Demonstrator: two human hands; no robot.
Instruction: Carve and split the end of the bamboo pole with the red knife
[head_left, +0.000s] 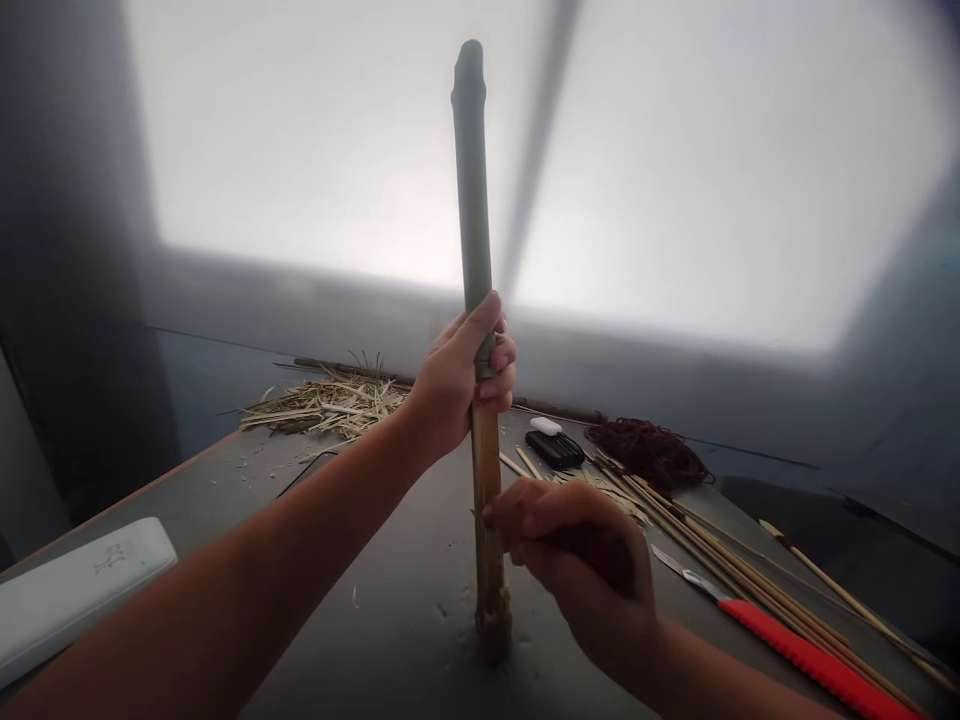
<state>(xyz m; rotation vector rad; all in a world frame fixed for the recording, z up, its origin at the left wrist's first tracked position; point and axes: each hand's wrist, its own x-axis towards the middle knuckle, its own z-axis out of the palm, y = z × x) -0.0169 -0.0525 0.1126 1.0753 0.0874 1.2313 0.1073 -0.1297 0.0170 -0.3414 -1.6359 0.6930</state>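
A bamboo pole [474, 220] stands upright on the table, green in its upper part and yellow-brown lower down. My left hand [472, 365] is wrapped around it near mid-height, at a joint. Lower on the pole, my right hand [570, 540] is closed, its fingertips pinched against the bamboo's right side. A tiny pointed tip shows at the pole's left edge by those fingertips; what the right hand holds is mostly hidden. The pole's foot has a ragged, rough patch where it meets the table.
Thin shavings [330, 405] lie heaped at the back left. A white box [90, 590] sits at left. On the right are a red-handled knife [795, 640], long thin sticks [742, 570], a black case [555, 450] and a dark red string bundle [649, 452].
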